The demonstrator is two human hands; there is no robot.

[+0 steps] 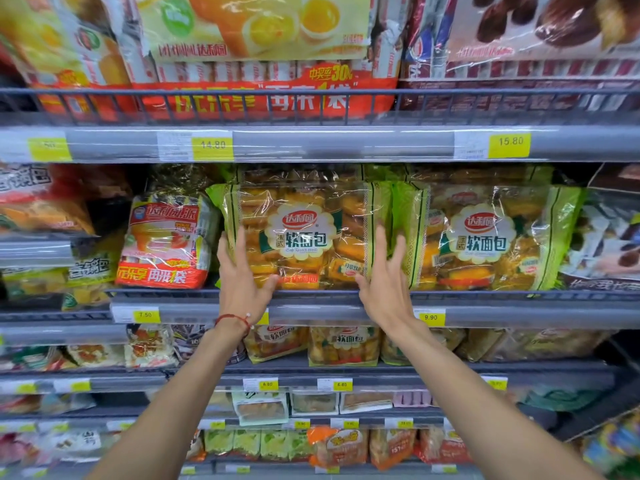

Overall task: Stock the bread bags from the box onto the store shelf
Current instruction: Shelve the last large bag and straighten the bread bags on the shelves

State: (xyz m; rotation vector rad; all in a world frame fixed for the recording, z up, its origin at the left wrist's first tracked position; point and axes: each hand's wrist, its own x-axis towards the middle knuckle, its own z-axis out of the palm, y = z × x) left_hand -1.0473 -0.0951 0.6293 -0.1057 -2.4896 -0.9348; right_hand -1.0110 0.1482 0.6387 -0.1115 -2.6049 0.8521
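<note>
A green-edged clear bread bag (301, 233) stands upright on the middle shelf (519, 315), behind its low wire rail. My left hand (242, 275) lies flat against the bag's lower left side, fingers straight and pointing up, thumb under its bottom edge. My right hand (384, 275) presses its lower right side the same way, fingers spread. A second bread bag (485, 237) of the same kind stands just to the right, touching the first. More bags show behind both. The box is out of view.
A red-and-white snack bag (166, 240) stands left of the held bag. The upper shelf (311, 143) with price tags hangs close above the bags. Lower shelves (381, 375) carry smaller bread packs. Dark packs (609, 233) fill the right end.
</note>
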